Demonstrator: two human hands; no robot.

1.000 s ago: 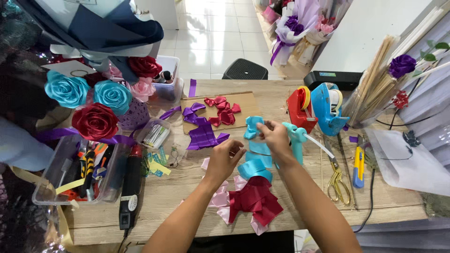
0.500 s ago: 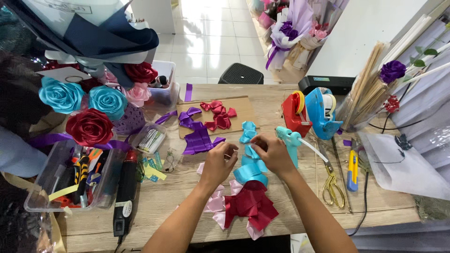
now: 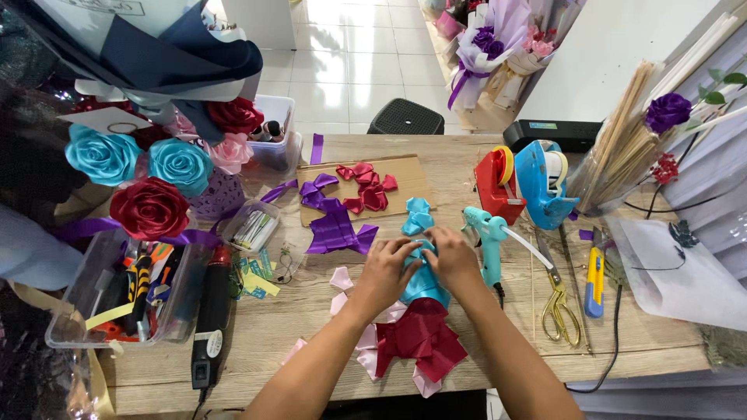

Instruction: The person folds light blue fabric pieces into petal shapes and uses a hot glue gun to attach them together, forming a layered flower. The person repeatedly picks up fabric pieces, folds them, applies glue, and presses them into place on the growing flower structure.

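Note:
My left hand [image 3: 387,271] and my right hand [image 3: 454,259] meet over a pile of teal ribbon petals [image 3: 424,286] on the wooden table [image 3: 311,319]. Both hands pinch one teal ribbon piece between the fingertips; the piece is mostly hidden by my fingers. Folded teal petals [image 3: 417,216] lie just beyond the hands. Dark red ribbon petals [image 3: 421,339] and pale pink ones [image 3: 367,344] sit under my forearms. A teal glue gun [image 3: 489,236] stands right beside my right hand.
Purple ribbon pieces [image 3: 333,225] and red petals [image 3: 366,187] lie on a cardboard sheet. Tape dispensers [image 3: 529,183], gold scissors [image 3: 555,299], a yellow cutter [image 3: 594,278] sit right. A tool box [image 3: 117,295], a black heat tool [image 3: 208,319], satin roses [image 3: 148,179] stand left.
Both hands came down from above the table onto the teal petal pile and closed together. The head camera shifted slightly.

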